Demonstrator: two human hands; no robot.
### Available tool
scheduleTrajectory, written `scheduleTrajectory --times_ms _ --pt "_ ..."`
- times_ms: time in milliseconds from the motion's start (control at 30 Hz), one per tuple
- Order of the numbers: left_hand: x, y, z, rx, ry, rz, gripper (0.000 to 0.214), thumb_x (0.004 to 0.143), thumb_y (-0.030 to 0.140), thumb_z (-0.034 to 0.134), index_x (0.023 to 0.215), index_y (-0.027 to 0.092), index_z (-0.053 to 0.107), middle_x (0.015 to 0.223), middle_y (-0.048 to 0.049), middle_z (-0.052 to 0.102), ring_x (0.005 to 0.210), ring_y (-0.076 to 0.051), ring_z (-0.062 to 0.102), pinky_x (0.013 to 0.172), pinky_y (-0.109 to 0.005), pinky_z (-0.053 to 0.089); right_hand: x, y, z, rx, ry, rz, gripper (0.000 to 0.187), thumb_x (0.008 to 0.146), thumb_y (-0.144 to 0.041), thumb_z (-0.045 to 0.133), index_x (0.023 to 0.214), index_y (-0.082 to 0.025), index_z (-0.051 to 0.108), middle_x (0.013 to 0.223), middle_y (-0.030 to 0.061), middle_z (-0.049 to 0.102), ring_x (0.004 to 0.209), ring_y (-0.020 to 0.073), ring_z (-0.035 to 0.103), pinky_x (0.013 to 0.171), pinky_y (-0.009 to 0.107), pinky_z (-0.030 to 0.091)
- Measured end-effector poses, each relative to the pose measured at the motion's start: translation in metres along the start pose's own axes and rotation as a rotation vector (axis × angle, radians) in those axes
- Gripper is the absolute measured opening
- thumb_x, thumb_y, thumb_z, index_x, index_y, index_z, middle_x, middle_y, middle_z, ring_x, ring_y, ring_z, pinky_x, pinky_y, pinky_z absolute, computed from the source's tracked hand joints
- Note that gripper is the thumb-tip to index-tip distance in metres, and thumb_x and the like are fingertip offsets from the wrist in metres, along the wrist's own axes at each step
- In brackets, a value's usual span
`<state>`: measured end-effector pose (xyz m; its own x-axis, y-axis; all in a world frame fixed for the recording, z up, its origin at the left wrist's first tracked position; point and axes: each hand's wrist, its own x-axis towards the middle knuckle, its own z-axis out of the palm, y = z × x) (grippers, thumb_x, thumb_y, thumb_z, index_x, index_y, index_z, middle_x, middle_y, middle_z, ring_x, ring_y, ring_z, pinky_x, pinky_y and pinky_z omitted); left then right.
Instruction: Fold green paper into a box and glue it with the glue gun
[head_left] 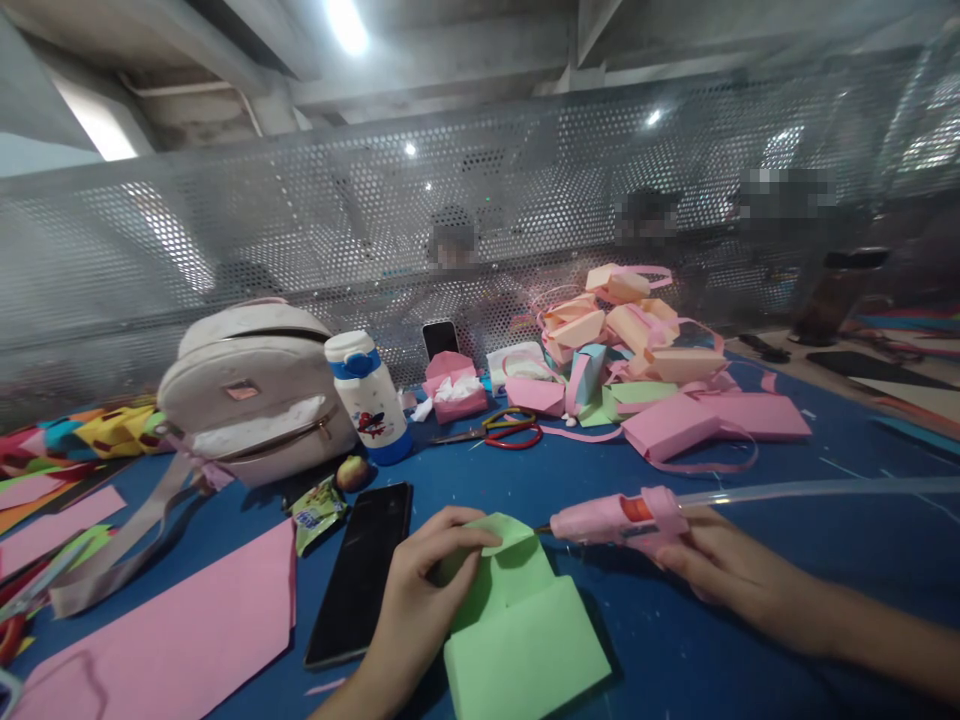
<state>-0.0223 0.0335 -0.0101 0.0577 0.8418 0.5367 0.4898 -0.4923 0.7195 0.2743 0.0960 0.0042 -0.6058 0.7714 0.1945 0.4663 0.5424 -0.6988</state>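
A folded green paper piece (529, 645) lies on the blue table in front of me, its upper flap raised. My left hand (439, 565) pinches that flap at its upper left, thumb and fingers closed on the paper. From the right, my right hand (712, 560) grips a pink hot glue gun (604, 520) by its handle. The nozzle points left and is at the flap's right edge; I cannot tell whether it touches. A long clear glue stick (817, 488) runs out of the gun's back to the right.
Left of the green paper lie a black phone (360, 575) and pink paper sheets (180, 630). Behind stand a white backpack (259, 395) and a bottle (369, 400). Scissors (510, 428) and a pile of folded paper bags (630, 335) lie before a perforated metal screen (337, 220).
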Motion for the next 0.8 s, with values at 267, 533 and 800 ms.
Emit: scheduleTrajectory --times_ms 267,533,800 --pt "0.001 0.000 0.000 0.023 0.026 -0.001 0.021 0.083 0.012 0.058 0.082 0.021 0.077 0.088 -0.0060 0.075 0.082 -0.018 0.072 0.069 -0.024 0.055 0.002 -0.001 -0.003 0.175 -0.076 0.102 0.059 0.089 -0.070 0.040 0.068 -0.019 0.059 0.064 0.0025 0.050 0.056 0.0154 0.048 0.050 0.026 0.045" --pt "0.000 -0.003 0.001 0.033 0.023 0.022 0.022 0.083 0.009 0.057 0.081 0.021 0.076 0.088 -0.0050 0.074 0.081 -0.017 0.071 0.070 -0.024 0.055 -0.001 0.013 0.012 0.411 -0.049 0.161 0.062 0.087 -0.076 0.039 0.076 -0.018 0.058 0.064 -0.0029 0.035 0.052 0.0104 0.034 0.045 0.021 0.031" --pt "-0.001 -0.003 0.001 -0.007 0.019 0.007 0.017 0.085 0.012 0.060 0.083 0.022 0.074 0.088 -0.0036 0.074 0.082 -0.016 0.070 0.072 -0.022 0.054 0.000 0.011 0.016 0.431 -0.064 0.198 0.061 0.088 -0.073 0.043 0.086 -0.017 0.066 0.068 -0.0010 0.040 0.056 0.0115 0.039 0.048 0.022 0.036"
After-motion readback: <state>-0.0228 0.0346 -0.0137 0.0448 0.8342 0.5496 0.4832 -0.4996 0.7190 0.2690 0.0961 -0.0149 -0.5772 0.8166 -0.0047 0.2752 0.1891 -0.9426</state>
